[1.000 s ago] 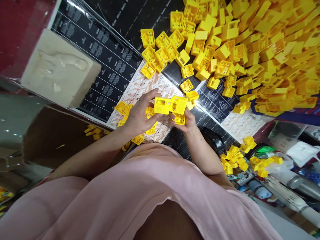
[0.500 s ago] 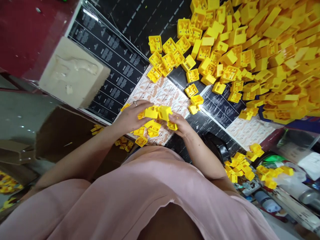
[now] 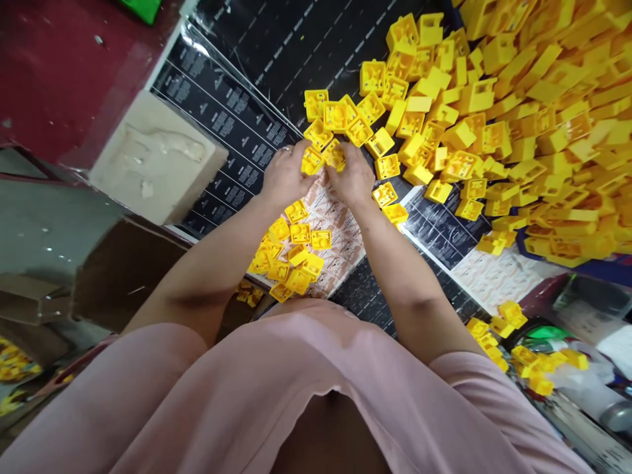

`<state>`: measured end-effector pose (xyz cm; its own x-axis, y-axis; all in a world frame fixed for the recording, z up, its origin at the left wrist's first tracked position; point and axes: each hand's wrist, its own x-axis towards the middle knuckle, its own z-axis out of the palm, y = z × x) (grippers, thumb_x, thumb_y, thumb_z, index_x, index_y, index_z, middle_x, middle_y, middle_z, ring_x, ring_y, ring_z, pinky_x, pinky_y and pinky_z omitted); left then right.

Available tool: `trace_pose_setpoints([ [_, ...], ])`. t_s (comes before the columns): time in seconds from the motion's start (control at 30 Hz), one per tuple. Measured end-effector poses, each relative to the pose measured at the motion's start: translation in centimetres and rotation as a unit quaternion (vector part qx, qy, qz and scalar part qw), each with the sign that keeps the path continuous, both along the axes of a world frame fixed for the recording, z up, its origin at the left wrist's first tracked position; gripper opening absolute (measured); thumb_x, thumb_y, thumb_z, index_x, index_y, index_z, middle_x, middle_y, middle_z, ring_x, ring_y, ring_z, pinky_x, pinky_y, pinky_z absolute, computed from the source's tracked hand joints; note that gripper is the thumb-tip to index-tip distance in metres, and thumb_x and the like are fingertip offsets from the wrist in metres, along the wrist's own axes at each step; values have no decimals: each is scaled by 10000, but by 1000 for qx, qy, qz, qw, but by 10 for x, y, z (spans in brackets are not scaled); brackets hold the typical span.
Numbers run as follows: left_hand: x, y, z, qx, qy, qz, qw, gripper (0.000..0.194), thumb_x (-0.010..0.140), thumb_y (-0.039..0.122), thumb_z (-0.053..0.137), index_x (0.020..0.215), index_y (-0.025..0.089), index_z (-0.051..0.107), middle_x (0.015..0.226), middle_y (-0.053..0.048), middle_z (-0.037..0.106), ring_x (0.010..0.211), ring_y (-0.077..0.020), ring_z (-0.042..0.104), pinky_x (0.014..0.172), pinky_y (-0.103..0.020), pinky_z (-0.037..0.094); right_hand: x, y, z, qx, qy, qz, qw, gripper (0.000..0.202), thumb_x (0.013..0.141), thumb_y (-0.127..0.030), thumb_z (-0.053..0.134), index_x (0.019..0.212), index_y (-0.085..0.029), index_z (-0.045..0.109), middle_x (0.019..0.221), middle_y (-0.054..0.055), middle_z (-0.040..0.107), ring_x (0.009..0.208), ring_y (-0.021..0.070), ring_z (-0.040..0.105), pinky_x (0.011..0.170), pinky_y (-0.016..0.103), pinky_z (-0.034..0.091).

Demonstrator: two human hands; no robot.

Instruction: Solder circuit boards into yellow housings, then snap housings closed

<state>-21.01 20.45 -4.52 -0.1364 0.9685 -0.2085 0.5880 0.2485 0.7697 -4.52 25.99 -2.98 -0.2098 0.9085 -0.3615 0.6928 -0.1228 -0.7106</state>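
Observation:
Both hands reach forward to the near edge of a cluster of small yellow plastic boxes (image 3: 336, 116). My left hand (image 3: 286, 172) has its fingers curled round a yellow box (image 3: 311, 161). Close beside it, my right hand (image 3: 353, 174) is closed on another yellow box (image 3: 334, 155). Between my forearms and near my body, several yellow boxes (image 3: 299, 282) lie loose on the patterned sheet (image 3: 340, 227). The fingertips of both hands are partly hidden among the boxes.
A large heap of yellow boxes (image 3: 553, 131) covers the right side. A pale block (image 3: 158, 158) sits at the left on the black printed table covering (image 3: 227, 131). Below the left table edge stands an open cardboard box (image 3: 118, 270). Bottles and clutter lie at the lower right.
Both hands have moved forward, away from my body, to the cluster. The yellow pieces held between them earlier are no longer there; more boxes lie on the sheet near my body.

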Motion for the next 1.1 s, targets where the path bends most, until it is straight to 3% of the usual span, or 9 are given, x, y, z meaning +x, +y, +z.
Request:
trace_pose_setpoints([
  [0.03,-4,-8,8,-21,-69,12,997,705,756,483,790,1372,185,620,1296,-150,688,1290,-395,590,1148,-567,425,9,-6,2,-71,99,-37,992,456,870,-287,714,1301,-212,585,1405,84,588,1305,262,564,1051,423,515],
  [0.1,-11,-27,28,-105,-255,39,960,590,812,501,700,1316,199,641,1246,-130,717,1171,-348,673,1037,-532,519,30,-25,10,-237,286,-98,923,431,898,-459,684,1268,-262,583,1314,55,633,1074,195,645,839,336,571],
  [0.2,-7,-53,58,-224,-482,66,844,420,882,471,578,1193,205,670,1259,-126,732,1097,-305,721,918,-490,580,57,-56,28,-378,407,-121,823,468,903,-643,566,1177,-265,604,1104,46,697,695,127,583,535,237,483],
  [0.27,5,-63,72,-257,-533,71,803,387,894,455,548,1150,199,685,1266,-128,740,1145,-311,715,908,-488,589,66,-73,40,-421,451,-153,772,436,895,-627,557,1082,-239,626,990,41,702,608,108,516,461,208,422],
  [0.37,23,-70,82,-278,-547,84,786,413,873,443,554,1168,191,696,1235,-138,759,1190,-336,702,894,-504,596,69,-87,53,-470,497,-208,699,384,927,-572,519,1001,-215,638,914,34,694,584,97,489,447,190,411],
  [0.6,30,-84,90,-278,-560,65,778,430,879,485,569,1178,206,701,1235,-128,763,1190,-327,705,976,-516,567,69,-104,70,-460,507,-244,687,381,948,-584,527,986,-225,648,905,32,707,559,97,474,436,192,390],
  [0.8,28,-90,92,-266,-554,26,788,489,901,563,508,1170,197,691,1127,-151,783,1150,-360,718,912,-533,564,70,-118,80,-450,508,-247,691,419,937,-618,552,1099,-248,664,1007,52,729,601,108,504,455,197,400],
  [1.1,35,-99,102,-244,-551,38,797,439,899,509,560,1248,260,652,1262,-110,745,1172,-332,708,900,-510,581,78,-130,66,-440,546,-207,682,441,841,-641,622,1019,-242,680,1016,62,728,625,120,486,466,210,398],
])
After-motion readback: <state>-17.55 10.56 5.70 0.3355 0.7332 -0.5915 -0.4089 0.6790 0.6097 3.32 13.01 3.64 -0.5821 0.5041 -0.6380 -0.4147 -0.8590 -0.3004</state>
